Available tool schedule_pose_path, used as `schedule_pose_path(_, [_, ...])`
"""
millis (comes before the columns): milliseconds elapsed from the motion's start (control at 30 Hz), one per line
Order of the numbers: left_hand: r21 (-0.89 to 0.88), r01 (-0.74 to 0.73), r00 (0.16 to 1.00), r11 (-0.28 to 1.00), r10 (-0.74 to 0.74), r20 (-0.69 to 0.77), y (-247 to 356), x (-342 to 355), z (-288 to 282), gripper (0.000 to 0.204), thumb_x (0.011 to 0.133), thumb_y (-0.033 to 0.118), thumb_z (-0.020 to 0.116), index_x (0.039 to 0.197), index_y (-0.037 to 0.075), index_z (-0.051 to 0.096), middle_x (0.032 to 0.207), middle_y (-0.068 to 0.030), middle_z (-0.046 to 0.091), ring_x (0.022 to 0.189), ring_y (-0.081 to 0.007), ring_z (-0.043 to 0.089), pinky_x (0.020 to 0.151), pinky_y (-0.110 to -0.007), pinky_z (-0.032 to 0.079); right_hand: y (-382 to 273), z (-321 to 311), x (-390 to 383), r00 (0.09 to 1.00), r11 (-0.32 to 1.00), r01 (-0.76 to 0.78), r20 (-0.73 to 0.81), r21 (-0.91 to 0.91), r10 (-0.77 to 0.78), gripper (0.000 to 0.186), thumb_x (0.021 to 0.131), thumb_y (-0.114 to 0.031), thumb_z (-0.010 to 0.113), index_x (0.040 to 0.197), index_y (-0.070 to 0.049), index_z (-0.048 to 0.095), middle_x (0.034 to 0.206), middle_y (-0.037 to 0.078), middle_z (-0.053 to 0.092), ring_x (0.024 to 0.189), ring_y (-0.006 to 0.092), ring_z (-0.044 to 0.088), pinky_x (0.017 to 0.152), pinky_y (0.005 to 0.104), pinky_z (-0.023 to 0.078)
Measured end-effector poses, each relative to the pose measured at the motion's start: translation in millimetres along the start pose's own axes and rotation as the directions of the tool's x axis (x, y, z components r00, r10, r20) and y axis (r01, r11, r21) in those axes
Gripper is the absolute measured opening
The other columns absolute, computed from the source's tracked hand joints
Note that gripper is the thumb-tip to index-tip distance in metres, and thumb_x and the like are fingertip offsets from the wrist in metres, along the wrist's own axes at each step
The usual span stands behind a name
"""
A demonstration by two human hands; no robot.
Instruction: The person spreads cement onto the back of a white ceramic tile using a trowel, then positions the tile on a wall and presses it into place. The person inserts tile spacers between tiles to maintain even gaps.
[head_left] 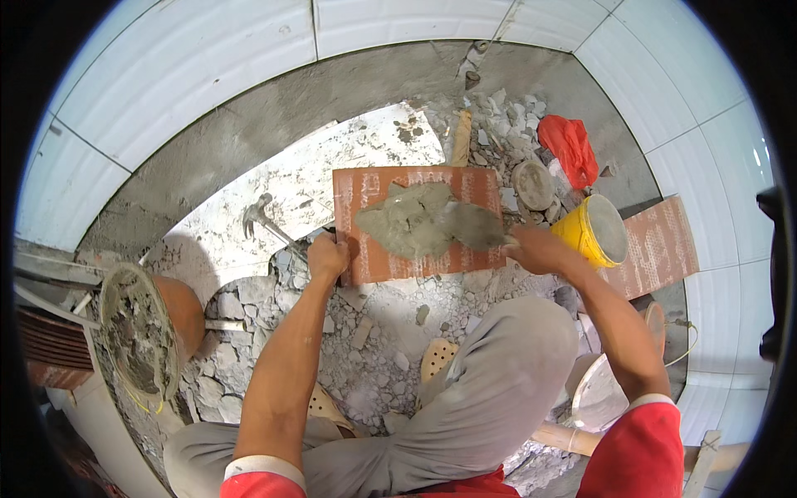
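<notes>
Grey, dust-marked trousers (498, 357) and red sleeves (635, 452) with white cuffs nearest the lens, head view. Person sits low, cream perforated shoes (437, 357) planted in rubble.

Rectangular reddish-brown tile (369, 267) with pale streaks lies ahead of the knees, near centre; what bears it from beneath cannot be told. Left hand (328, 259) clamped on its left edge, fingers curled. Right hand (535, 249) closed around the handle of a grey metal trowel (475, 226), handle mostly hidden by the grip. Blade, slightly blurred, lies against the right end of a thick wet mound of grey mortar (407, 220).

Step in hand, by my reading: spreading mortar over the tile's face. Bare margins show at both ends and along the lower edge, so a further stroke calls for a flat blade and a steady left grip.

Surface: broken grey rubble (365, 332); stained white sheet (307, 158) beyond, a steel-headed hammer (264, 217) on it. Mortar-filled orange-brown bucket (187, 315) at left; yellow bucket (573, 232) right, near a crumpled red plastic bag (568, 149).

Room: glossy white wall tiles (199, 75) above a bare grey cement band (357, 79).
</notes>
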State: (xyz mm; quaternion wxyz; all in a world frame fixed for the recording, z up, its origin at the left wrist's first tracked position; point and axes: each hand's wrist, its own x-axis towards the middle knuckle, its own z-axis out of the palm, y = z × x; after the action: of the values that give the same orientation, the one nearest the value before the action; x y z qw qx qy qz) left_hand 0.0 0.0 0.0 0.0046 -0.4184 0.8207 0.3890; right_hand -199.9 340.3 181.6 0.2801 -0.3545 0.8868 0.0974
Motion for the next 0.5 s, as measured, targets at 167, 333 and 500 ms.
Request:
schedule_pose_path(167, [0.003,0.000,1.000,1.000,0.000,-0.009,1.8,0.5,5.6,0.034,0.089,0.023,0.063,0.104,-0.005,0.074,0.107,-0.0309,0.072,0.106,-0.0453,0.069,0.095,-0.049,0.054,-10.9,-47.4,-23.6,0.990,0.994,-0.096,-0.104,-0.047,0.091,0.044,0.103,-0.038,0.053,0.124,0.000,0.060,0.106,0.029,0.071,0.103,0.0479,0.067,0.093,0.0556,0.050])
schedule_pose_path(333, [-0.006,-0.003,1.000,1.000,0.003,0.009,2.8,3.7,-3.6,0.034,0.087,0.024,0.064,0.103,-0.005,0.074,0.106,-0.0299,0.073,0.105,-0.0450,0.070,0.094,-0.048,0.054,-28.0,-40.4,12.1,0.995,1.000,-0.001,-0.099,-0.019,-0.001,0.044,0.104,-0.036,0.049,0.123,0.002,0.059,0.103,0.031,0.070,0.102,0.0510,0.066,0.092,0.0579,0.050])
schedule_pose_path(500, [-0.012,0.019,1.000,1.000,-0.018,0.021,-3.3,2.4,-0.6,0.036,0.086,0.027,0.066,0.102,-0.005,0.074,0.105,-0.0294,0.073,0.103,-0.0440,0.070,0.092,-0.048,0.054,-7.5,8.5,25.9,0.979,0.999,0.035,-0.199,-0.016,-0.037,0.044,0.103,-0.035,0.049,0.116,0.005,0.063,0.093,0.032,0.071,0.090,0.0483,0.070,0.087,0.0578,0.053])
